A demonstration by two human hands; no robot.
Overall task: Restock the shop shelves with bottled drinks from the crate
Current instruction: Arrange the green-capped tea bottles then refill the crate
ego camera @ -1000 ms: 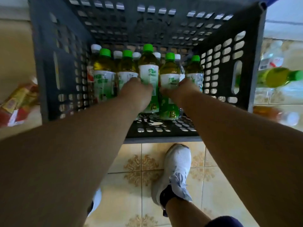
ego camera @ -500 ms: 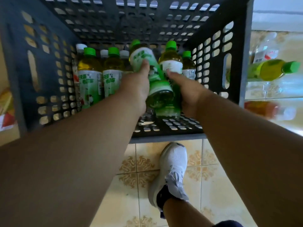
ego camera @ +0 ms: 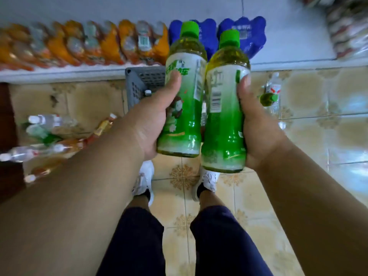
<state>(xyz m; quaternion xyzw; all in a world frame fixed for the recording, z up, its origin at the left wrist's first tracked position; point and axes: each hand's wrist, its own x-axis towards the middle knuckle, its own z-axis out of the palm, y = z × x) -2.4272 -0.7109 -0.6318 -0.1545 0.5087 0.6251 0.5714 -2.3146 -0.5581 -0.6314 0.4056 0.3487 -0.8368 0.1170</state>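
My left hand (ego camera: 153, 118) grips one green-capped tea bottle (ego camera: 185, 84) around its lower half. My right hand (ego camera: 256, 126) grips a second green tea bottle (ego camera: 225, 108) the same way. Both bottles stand upright and side by side in front of me, almost touching, raised well above the floor. The grey perforated crate (ego camera: 141, 80) sits on the tiled floor beyond them, mostly hidden behind my left hand and its bottle; one white cap shows inside it.
A low white shelf (ego camera: 59, 73) runs across the top, holding orange snack bags (ego camera: 83, 44) and blue packs (ego camera: 247, 34). Loose bottles lie on the floor at left (ego camera: 49, 134) and at right (ego camera: 271, 94). My two white shoes (ego camera: 209, 182) stand on the patterned tiles.
Both hands have lifted their bottles out of the crate and up toward me. The view has pulled back, so the crate now looks small and far, and the shelf shows.
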